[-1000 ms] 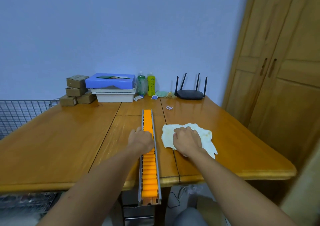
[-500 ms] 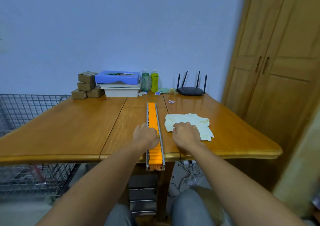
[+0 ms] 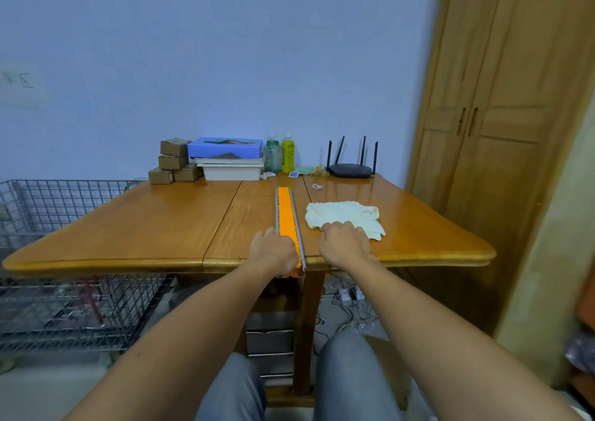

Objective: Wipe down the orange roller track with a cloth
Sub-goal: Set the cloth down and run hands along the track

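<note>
A long orange roller track [image 3: 286, 212] in a grey metal frame lies down the middle of the wooden table [image 3: 135, 227], its near end at the table's front edge. My left hand [image 3: 273, 250] wraps around the track's near end. A pale yellow cloth [image 3: 344, 216] lies spread flat just right of the track. My right hand [image 3: 345, 244] rests with curled fingers on the cloth's near edge; whether it pinches the fabric cannot be told.
At the table's back stand cardboard boxes [image 3: 172, 161], a blue box on white trays [image 3: 229, 158], two bottles [image 3: 280, 153] and a black router [image 3: 351, 169]. A wire cage [image 3: 48, 259] stands at left, a wooden wardrobe [image 3: 502, 130] at right. Cables lie under the table.
The camera has pulled back and up from the table. Both hands slid toward the table's front edge; the left now holds the track's near end, the right sits on the cloth's near edge.
</note>
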